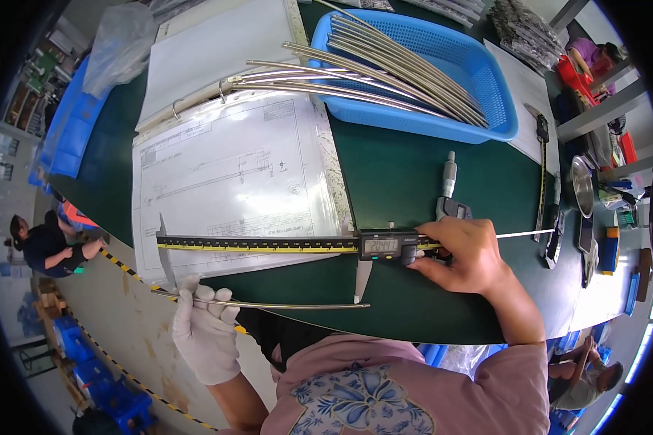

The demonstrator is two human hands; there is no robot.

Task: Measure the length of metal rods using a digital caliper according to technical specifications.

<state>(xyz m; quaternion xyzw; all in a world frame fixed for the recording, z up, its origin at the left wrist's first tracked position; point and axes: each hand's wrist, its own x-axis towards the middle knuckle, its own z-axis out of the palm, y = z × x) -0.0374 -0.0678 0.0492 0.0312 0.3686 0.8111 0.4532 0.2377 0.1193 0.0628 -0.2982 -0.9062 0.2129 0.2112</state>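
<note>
My left hand (204, 335), in a white glove, pinches a thin metal rod (297, 306) near its left end. The rod lies roughly level along the near table edge. My bare right hand (463, 255) grips a long digital caliper (261, 245) by its sliding head, thumb below and fingers above. The caliper's jaws are spread wide and point toward me. Its left jaw comes down beside the gloved fingers; the right jaw's tip is close to the rod, near its right end. Whether either jaw touches the rod, I cannot tell.
Beneath the caliper lies an open ring binder (232, 156) with a technical drawing. Behind it, a blue basket (413, 129) holds several metal rods. A digital micrometer (450, 185) is just beyond my right hand. Farther right are another caliper (542, 159) and a metal bowl (582, 186). Other people sit around.
</note>
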